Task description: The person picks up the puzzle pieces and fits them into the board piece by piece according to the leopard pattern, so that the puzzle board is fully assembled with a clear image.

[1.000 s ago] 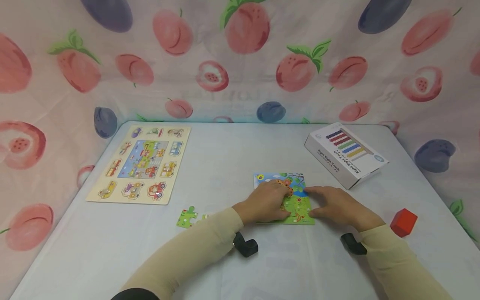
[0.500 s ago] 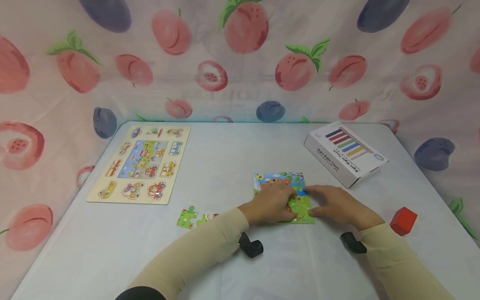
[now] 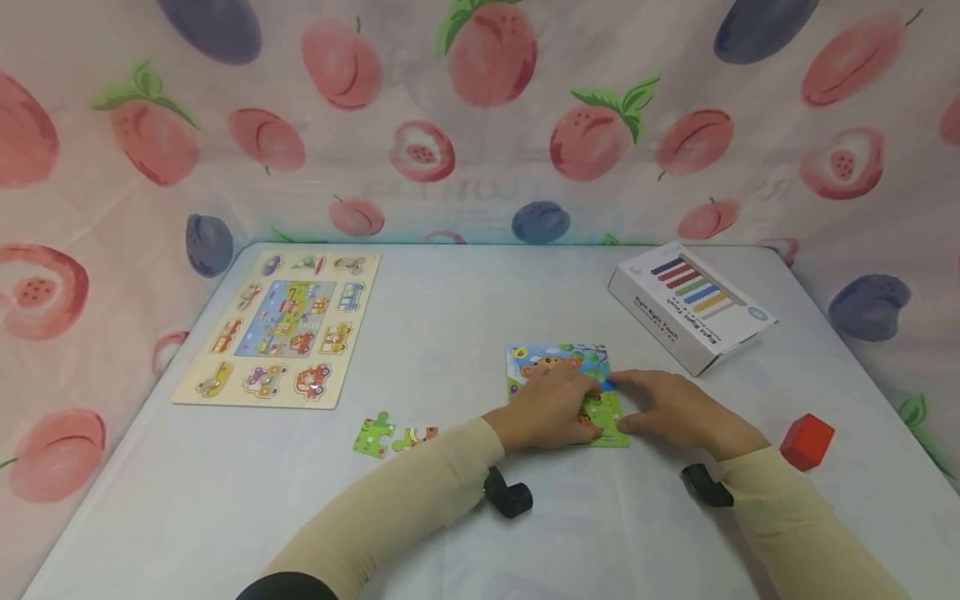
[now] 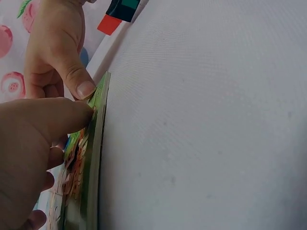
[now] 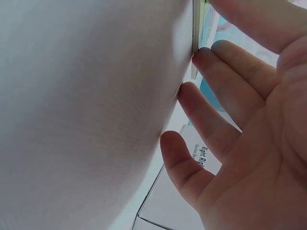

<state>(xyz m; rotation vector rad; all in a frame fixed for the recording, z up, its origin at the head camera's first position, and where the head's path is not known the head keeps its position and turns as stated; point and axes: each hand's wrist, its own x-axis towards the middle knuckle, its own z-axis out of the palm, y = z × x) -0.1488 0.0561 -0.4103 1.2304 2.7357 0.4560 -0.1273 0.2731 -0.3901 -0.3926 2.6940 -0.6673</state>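
Observation:
A jigsaw puzzle board (image 3: 558,353) with a cartoon animal on blue and green lies before me in the head view. My left hand (image 3: 552,407) rests across its middle, covering part of the picture. In the left wrist view, the left thumb (image 4: 72,115) lies extended over the puzzle face, near the right thumb (image 4: 86,89). My right hand (image 3: 671,410) steadies the board's right edge, thumb and fingertips spread along it. From the right wrist, its fingers (image 5: 223,76) look loosely extended beside the board's edge (image 5: 195,28). Two loose puzzle pieces, one green (image 3: 372,435) and one patterned (image 3: 415,437), lie left of the board.
A wooden vehicle peg puzzle (image 3: 351,333) lies at the back left. Toward the back right stands a white box (image 3: 686,321) with coloured bars printed on it. A red block (image 3: 807,442) sits right of my right forearm. A fruit-print cloth (image 3: 465,187) hangs behind the table.
My left hand has slid a little to the right across the puzzle, uncovering more of the animal's face and the patterned loose piece. The right hand has stayed at the board's edge.

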